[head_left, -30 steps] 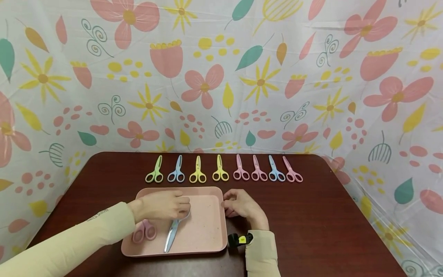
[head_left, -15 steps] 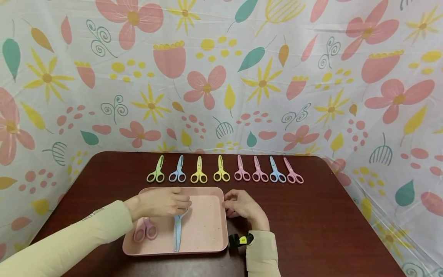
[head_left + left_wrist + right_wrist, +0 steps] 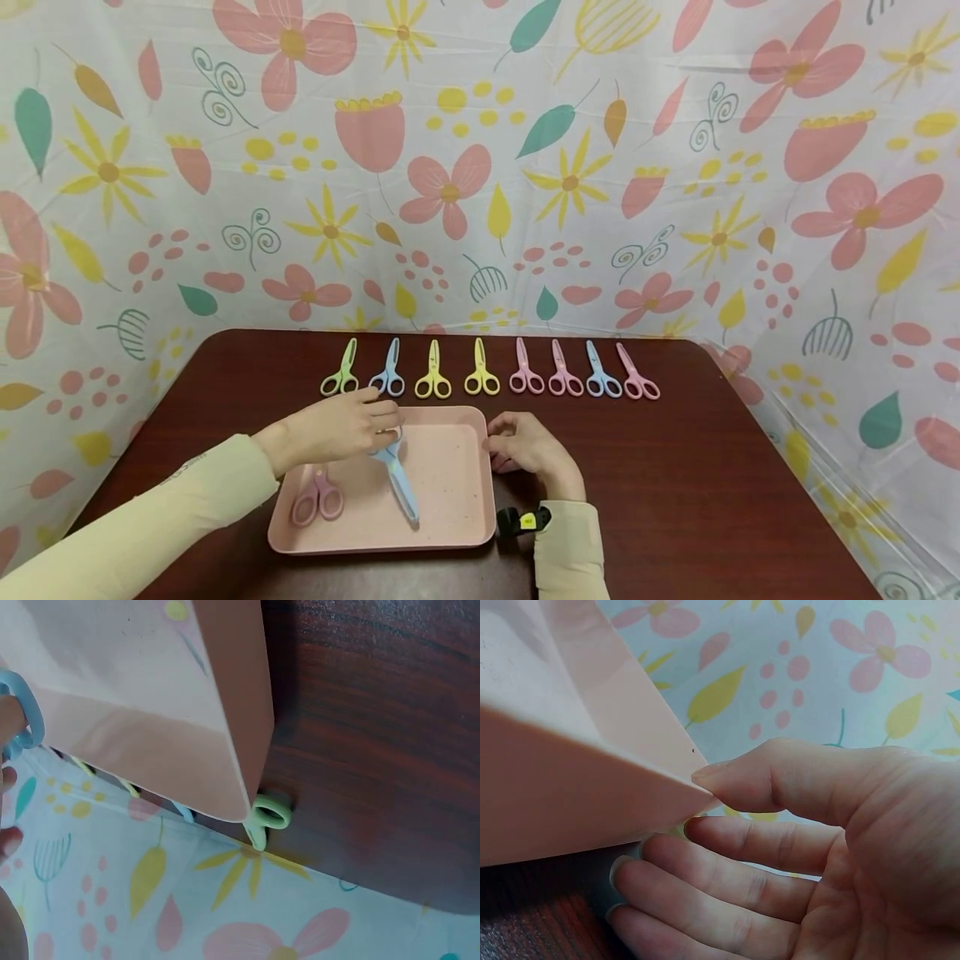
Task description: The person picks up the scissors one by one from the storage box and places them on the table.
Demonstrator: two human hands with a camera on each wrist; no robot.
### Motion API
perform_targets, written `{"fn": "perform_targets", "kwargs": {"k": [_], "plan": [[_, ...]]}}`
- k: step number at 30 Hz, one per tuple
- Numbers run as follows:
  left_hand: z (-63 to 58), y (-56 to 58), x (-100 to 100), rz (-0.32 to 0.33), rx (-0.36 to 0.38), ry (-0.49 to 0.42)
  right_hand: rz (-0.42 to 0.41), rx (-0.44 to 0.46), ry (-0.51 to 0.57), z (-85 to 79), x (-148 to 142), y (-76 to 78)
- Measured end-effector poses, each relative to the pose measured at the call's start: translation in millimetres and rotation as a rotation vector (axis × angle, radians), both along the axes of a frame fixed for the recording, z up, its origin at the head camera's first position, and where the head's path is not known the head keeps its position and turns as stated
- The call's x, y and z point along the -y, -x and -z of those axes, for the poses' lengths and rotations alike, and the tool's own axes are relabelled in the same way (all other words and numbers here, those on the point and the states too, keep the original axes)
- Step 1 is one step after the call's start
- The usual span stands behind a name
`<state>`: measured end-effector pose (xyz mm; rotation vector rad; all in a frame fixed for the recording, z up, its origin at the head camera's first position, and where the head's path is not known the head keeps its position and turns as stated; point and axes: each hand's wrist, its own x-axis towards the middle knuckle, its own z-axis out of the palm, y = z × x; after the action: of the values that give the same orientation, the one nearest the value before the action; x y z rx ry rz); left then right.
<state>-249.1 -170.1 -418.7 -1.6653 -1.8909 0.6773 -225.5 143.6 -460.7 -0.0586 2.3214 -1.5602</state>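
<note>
My left hand (image 3: 337, 427) grips a pair of light blue scissors (image 3: 403, 492) by the handle over the pink tray (image 3: 450, 467), blades slanting down to the right. In the left wrist view, a finger passes through the blue handle loop (image 3: 34, 720). A pair of pink scissors (image 3: 318, 500) lies at the tray's left side, handles toward me. My right hand (image 3: 528, 446) is at the tray's right edge; in the right wrist view the thumb (image 3: 757, 776) presses the rim near a corner, with the fingers curled just below it on the outside.
Along the table's back edge runs a row of several scissors: green (image 3: 343, 371), blue, yellow, pink, and at the right end another pink pair (image 3: 637, 375). Dark wood table (image 3: 675, 492) surrounds the tray. A flowered curtain (image 3: 555, 275) hangs behind.
My left hand has moved slightly back and to the left, toward the row. The blue scissors' blades have swung from pointing lower left to lower right. The right hand stays at the tray.
</note>
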Motion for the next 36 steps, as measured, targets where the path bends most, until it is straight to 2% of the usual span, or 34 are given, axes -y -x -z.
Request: {"fn": "perform_targets", "kwargs": {"k": [6,13,17,20,26,32,36], "plan": [[0.6,3.2,5,-0.078,0.065,-0.194,-0.003,-0.006,0.001,0.0,-2,-1.2],[-2.3,7.4,14,-0.305,0.143,-0.519,-0.001,-0.011,0.004,0.6,-2,-1.2],[-3.5,10.2,23,-0.381,0.145,-0.680,-0.003,-0.014,0.002,0.0,-1,-0.9],[-3.4,11.4,30,-0.441,0.132,-0.760,-0.005,-0.016,0.000,-0.5,-1,-0.6],[-3.5,11.3,43,-0.558,0.155,-0.855,-0.009,-0.016,-0.001,-0.8,-1,-1.0],[-5.6,10.3,54,-0.664,0.210,-0.892,-0.007,-0.011,-0.002,-0.7,0,-0.8],[-8.2,11.9,60,-0.731,0.222,-0.898,-0.009,-0.008,0.002,-0.4,1,-0.4]]}}
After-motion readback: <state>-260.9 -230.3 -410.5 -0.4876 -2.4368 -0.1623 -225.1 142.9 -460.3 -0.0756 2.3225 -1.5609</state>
